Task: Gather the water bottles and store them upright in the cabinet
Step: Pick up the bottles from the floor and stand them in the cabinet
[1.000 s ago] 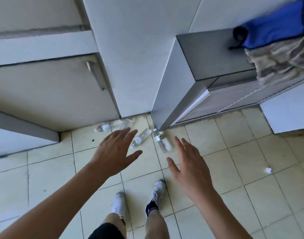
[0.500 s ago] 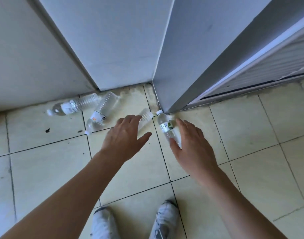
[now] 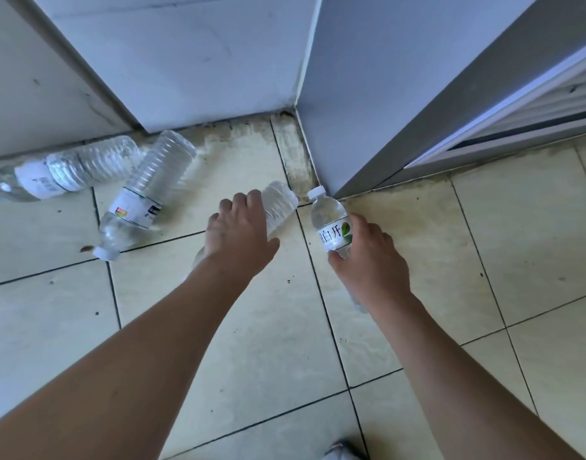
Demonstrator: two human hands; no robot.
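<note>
Four clear plastic water bottles lie on the tiled floor (image 3: 251, 343) near the wall corner. Left hand (image 3: 240, 235) wraps a ribbed bottle (image 3: 280, 202); right hand (image 3: 371, 257) closes around the leaf-labelled bottle (image 3: 331, 224). Two more bottles (image 3: 142, 194) rest well to the left. They look light, thin-walled and easily dented, so gripping mid-body seems safest.

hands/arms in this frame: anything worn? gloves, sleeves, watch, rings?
Nothing worn that shows. The left hand and right hand are bare: no gloves, rings or markings visible. Both forearms are bare to the frame's bottom edge, with no sleeves, watch or bands in view.
</note>
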